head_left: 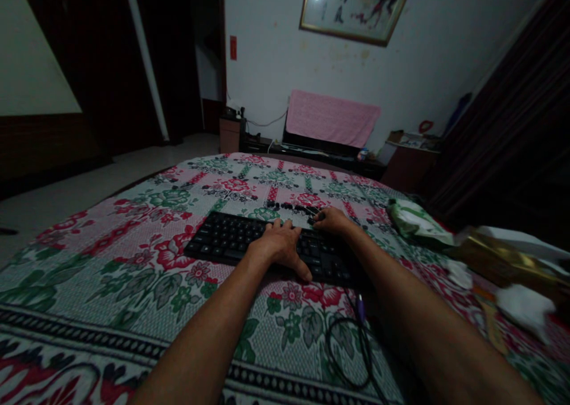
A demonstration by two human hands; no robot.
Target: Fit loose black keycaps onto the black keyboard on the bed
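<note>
A black keyboard (231, 236) lies on a flowered bedspread (133, 262). My left hand (282, 246) rests across its middle, fingers spread and thumb over the near edge. At the far edge, toward the right, my right hand (330, 220) is closed in a pinch. A thin, pale, wire-like tool (312, 209) sticks out of its fingertips to the left; its exact kind is too small to tell. Small black pieces that look like keycaps (287, 205) lie in a row just behind the keyboard, the rightmost ones close to my right fingertips.
A black cable (329, 345) with a purple plug (360, 307) coils in front of the keyboard. To the right are a green-and-white packet (418, 222), a golden box (503, 256) and crumpled white tissue (525, 307). Past the bed, a pink towel (332, 119) covers a screen.
</note>
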